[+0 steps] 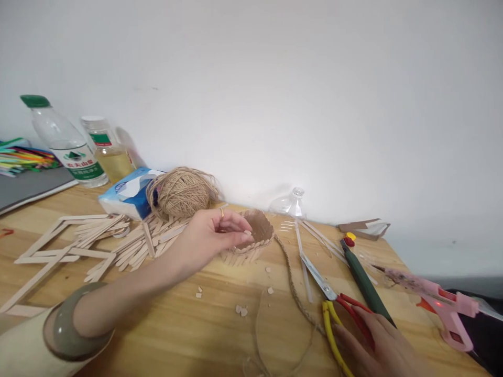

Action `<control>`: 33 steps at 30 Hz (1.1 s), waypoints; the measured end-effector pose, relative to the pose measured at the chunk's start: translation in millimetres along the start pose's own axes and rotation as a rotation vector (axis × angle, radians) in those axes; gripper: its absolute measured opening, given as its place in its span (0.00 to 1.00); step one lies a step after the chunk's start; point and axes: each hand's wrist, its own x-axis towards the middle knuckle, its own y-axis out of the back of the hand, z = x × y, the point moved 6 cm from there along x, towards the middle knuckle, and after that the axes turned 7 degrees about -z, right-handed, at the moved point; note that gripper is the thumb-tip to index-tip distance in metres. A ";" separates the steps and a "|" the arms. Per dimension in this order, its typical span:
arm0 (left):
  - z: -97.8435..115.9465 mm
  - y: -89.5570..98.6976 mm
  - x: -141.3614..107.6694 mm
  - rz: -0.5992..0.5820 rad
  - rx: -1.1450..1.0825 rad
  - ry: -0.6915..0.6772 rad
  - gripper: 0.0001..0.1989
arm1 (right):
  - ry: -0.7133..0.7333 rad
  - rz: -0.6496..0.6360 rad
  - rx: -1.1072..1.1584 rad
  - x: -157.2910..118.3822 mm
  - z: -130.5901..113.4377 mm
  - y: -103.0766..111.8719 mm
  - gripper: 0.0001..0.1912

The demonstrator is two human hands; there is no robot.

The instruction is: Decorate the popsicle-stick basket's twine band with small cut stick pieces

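My left hand reaches over a small round basket edged with pale wooden pieces. Its thumb and fingertips pinch a tiny pale wooden piece at the rim. A braided cord runs from the basket toward the near right. My right hand is low at the right, thumb and fingers around the red handle of scissors with red and yellow grips. The scissors lie with blades pointing away, tips by clear plastic strips. Several wooden offcuts lie on the tabletop.
Craft sticks are heaped at left, before a ball of twine, a tissue pack and bottles. At right are a green-handled tool and a pink glue gun with a lit red light. A wall stands behind.
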 end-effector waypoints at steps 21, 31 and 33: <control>-23.7 -70.6 -22.7 -0.239 0.348 -0.169 0.05 | 0.496 0.454 0.546 1.0 -142.2 60.6 0.05; -17.0 -76.5 -26.0 -0.337 0.682 -0.479 0.07 | 0.364 0.269 0.567 3.2 -118.0 44.5 0.09; -5.4 -61.8 -26.5 -0.244 0.815 -0.646 0.08 | 0.285 0.228 0.529 2.1 -101.4 41.7 0.09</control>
